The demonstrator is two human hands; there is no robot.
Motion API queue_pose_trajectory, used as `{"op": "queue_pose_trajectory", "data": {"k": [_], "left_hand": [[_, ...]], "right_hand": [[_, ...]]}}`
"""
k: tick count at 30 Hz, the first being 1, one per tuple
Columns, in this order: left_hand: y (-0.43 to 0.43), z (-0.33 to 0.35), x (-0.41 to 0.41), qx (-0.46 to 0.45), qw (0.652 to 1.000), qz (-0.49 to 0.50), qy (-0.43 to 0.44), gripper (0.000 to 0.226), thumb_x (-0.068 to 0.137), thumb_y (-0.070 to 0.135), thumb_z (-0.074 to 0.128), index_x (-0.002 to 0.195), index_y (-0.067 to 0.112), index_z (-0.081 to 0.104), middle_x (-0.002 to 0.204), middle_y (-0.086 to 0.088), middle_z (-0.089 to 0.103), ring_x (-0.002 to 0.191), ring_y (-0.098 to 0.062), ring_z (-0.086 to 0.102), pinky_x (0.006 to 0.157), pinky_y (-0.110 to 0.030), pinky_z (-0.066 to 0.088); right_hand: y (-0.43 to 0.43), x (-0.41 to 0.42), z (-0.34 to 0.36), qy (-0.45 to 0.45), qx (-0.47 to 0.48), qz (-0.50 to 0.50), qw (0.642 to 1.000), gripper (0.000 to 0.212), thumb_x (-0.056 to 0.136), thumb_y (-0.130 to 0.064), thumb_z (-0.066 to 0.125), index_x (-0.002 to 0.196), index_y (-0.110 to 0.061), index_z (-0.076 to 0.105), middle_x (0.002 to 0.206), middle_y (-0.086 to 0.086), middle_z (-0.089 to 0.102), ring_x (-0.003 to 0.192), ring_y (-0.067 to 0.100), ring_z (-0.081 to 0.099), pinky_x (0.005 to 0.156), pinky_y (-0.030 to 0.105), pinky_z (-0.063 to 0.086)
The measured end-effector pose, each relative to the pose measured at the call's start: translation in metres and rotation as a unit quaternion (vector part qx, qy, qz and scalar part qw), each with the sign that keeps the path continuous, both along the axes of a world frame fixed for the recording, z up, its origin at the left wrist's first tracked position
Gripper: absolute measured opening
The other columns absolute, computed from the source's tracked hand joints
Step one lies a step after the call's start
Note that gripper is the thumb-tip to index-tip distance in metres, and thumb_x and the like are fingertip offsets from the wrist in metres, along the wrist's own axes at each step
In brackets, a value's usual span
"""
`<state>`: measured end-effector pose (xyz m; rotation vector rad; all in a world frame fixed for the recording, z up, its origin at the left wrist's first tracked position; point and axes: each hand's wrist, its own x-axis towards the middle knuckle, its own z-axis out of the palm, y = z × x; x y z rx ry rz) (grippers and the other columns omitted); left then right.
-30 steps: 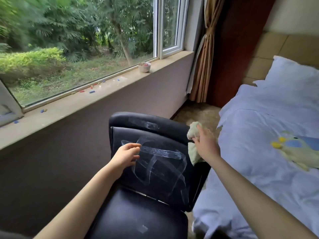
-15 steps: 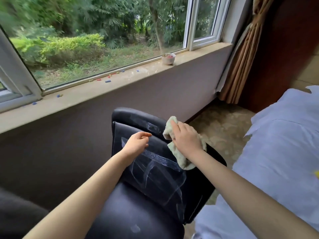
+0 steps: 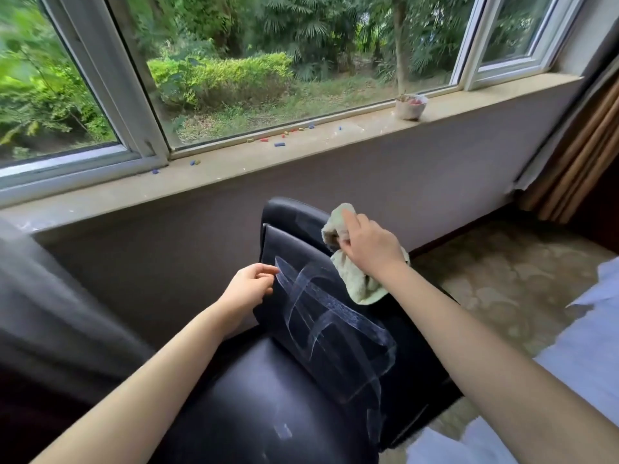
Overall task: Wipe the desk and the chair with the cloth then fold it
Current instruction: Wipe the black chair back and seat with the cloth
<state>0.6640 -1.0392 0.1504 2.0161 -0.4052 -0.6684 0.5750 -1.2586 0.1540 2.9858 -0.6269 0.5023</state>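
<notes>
Cloth (image 3: 361, 283) in tight right hand (image 3: 372, 250) grip on chair back (image 3: 330, 324); left hand (image 3: 247, 290) slack alongside; pot (image 3: 410, 107) on windowsill (image 3: 234, 169).

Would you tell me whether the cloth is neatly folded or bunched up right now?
Bunched up: the cloth hangs crumpled from the right hand against the chair backrest.

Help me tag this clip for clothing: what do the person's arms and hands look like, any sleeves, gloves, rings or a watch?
The left hand and right hand wear no gloves, and no ring shows on the visible fingers. Neither wrist carries a watch or bracelet. The left arm and right arm are uncovered up to the frame's edge: no sleeve is in view, and no tattoos or other markings show.
</notes>
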Motion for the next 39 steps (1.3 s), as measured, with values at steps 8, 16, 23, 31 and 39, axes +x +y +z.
{"op": "queue_pose_trajectory", "data": {"k": [8,16,23,31,39], "left_hand": [[-0.042,-0.004,-0.005,0.009,0.999,-0.046,0.005,0.030,0.091,0.002,0.041,0.112,0.013,0.058,0.090,0.003,0.060,0.074,-0.007,0.055,0.060,-0.017,0.041],[-0.076,0.018,0.027,0.008,0.988,-0.027,-0.155,0.066,0.082,-0.004,0.034,0.143,0.021,0.034,0.134,-0.010,0.039,0.108,-0.025,0.051,0.096,-0.034,0.042],[-0.062,0.027,0.077,0.136,0.957,-0.077,-0.243,0.076,0.081,-0.004,0.036,0.148,0.030,0.027,0.157,-0.006,0.012,0.142,-0.029,0.015,0.113,-0.037,0.020],[-0.001,0.010,0.151,0.241,0.926,-0.043,-0.287,0.080,0.079,-0.002,0.041,0.149,0.029,0.019,0.157,-0.006,0.011,0.140,-0.037,0.015,0.113,-0.046,0.025],[0.071,0.000,0.207,0.208,0.936,0.005,-0.284,0.083,0.076,-0.009,0.040,0.149,0.029,0.024,0.157,-0.005,0.017,0.141,-0.031,0.022,0.109,-0.040,0.030]], "right_hand": [[-0.007,-0.113,-0.016,-0.038,-0.053,-0.029,0.997,0.059,0.081,-0.040,0.040,0.124,-0.002,0.053,0.082,0.009,0.059,0.056,0.024,0.057,0.033,0.024,0.033],[-0.005,-0.157,-0.031,-0.094,-0.044,-0.063,0.993,0.057,0.079,-0.039,0.041,0.126,-0.007,0.044,0.099,0.018,0.064,0.067,0.031,0.063,0.036,0.028,0.042],[-0.028,-0.125,-0.030,-0.109,-0.036,-0.030,0.993,0.054,0.078,-0.037,0.043,0.123,-0.007,0.049,0.098,0.013,0.065,0.074,0.030,0.065,0.040,0.029,0.046],[-0.033,-0.032,-0.018,-0.110,0.062,-0.073,0.989,0.060,0.080,-0.050,0.026,0.110,-0.007,0.057,0.095,0.011,0.066,0.083,0.035,0.063,0.057,0.035,0.044],[-0.012,0.060,-0.015,-0.115,0.132,-0.189,0.966,0.027,0.096,-0.035,0.037,0.084,-0.011,0.040,0.087,0.016,0.060,0.077,0.034,0.052,0.062,0.035,0.033]]}}
